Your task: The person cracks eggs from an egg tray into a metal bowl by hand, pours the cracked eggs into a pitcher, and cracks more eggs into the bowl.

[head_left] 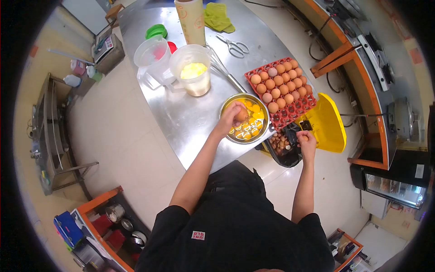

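Note:
My left hand [230, 119] is closed round a brown egg [241, 115] above a metal bowl [221, 110]. Cracked eggs with yellow yolks [252, 127] lie in the bowl. Off to the right, my right hand [307, 140] hangs over the edge of a waste bin [290, 159] lined with a black bag. Its fingers are curled together, and whatever is in them, if anything, cannot be made out. Broken eggshells [280, 144] fill part of the bin. Beyond the bowl, a red egg tray [290, 117] carries several whole brown eggs, with its near cells vacant.
A whisk [226, 75] lies behind the bowl. On the metal table [170, 122] stand a plastic jug [199, 84] with pale yellow contents, another jug [147, 56] and a tall container [191, 22]. Scissors [235, 47] and a green cloth [217, 18] lie farther back. The bin's yellow lid [333, 124] stands raised.

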`<action>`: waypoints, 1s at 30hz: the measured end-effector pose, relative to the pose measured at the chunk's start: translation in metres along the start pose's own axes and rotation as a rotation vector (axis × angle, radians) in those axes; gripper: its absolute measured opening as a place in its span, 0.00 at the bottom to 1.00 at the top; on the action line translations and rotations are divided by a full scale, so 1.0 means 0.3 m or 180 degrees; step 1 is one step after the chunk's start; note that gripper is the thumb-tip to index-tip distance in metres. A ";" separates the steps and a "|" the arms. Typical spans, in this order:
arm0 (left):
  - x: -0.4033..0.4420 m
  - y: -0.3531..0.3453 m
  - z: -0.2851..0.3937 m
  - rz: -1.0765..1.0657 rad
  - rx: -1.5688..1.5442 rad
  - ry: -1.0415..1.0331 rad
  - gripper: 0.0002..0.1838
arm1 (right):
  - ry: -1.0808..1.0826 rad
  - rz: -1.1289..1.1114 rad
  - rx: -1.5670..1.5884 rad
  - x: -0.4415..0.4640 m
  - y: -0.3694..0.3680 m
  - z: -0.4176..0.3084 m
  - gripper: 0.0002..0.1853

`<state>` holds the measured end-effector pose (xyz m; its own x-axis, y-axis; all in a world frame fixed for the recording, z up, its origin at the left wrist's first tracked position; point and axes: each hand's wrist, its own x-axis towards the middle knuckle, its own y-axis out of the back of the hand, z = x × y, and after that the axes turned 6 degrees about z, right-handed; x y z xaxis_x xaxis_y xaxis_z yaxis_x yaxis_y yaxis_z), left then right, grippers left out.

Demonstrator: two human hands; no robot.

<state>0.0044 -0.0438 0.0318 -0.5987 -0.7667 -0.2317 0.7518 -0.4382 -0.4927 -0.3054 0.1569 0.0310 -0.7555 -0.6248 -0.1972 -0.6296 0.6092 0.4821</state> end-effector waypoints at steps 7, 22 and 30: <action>0.040 -0.031 0.127 -0.0112 0.1327 -0.0240 0.12 | -0.0006 0.0335 -0.0680 0.045 0.007 0.241 0.07; 0.112 -0.203 0.358 -0.1065 0.4138 -0.0995 0.17 | -0.0153 0.0813 -0.1100 0.078 -0.020 0.367 0.07; 0.107 -0.262 0.413 -0.1141 0.4398 -0.0881 0.17 | -0.0309 0.0722 -0.1014 0.073 -0.025 0.406 0.09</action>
<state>-0.0398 -0.0920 0.1671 -0.8566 -0.5152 -0.0274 0.3328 -0.5924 0.7337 -0.3393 0.1981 -0.0810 -0.8921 -0.4334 -0.1277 -0.3687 0.5351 0.7601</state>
